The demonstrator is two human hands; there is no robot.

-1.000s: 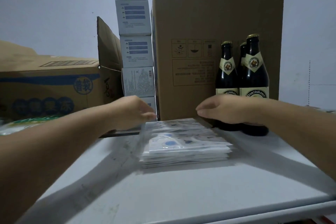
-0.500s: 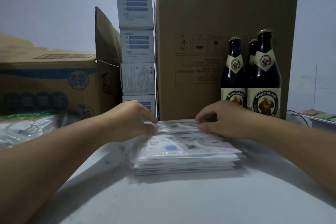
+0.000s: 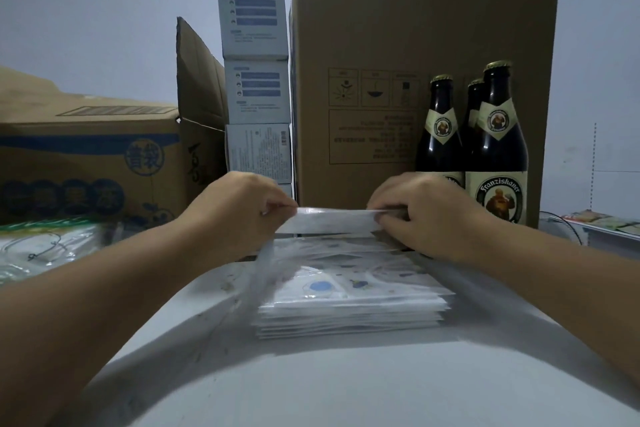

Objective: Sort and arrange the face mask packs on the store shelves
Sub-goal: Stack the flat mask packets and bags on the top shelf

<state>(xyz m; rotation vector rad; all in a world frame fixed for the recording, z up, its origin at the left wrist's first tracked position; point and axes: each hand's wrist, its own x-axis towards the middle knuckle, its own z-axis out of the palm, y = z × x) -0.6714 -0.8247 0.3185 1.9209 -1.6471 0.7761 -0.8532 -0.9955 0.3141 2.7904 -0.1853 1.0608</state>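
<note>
Hiding behind the left hand (image 3: 239, 215), bottom box (image 3: 286, 190) barely shows.

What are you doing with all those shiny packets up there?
A person is sorting a stack of flat white plastic face mask packs on a pale shelf top. The left hand and the right hand each pinch one end of the top pack, lifting its far edge off the stack. Behind stand a tall brown cardboard box, dark glass beer bottles and a pile of small pale blue boxes.
</note>
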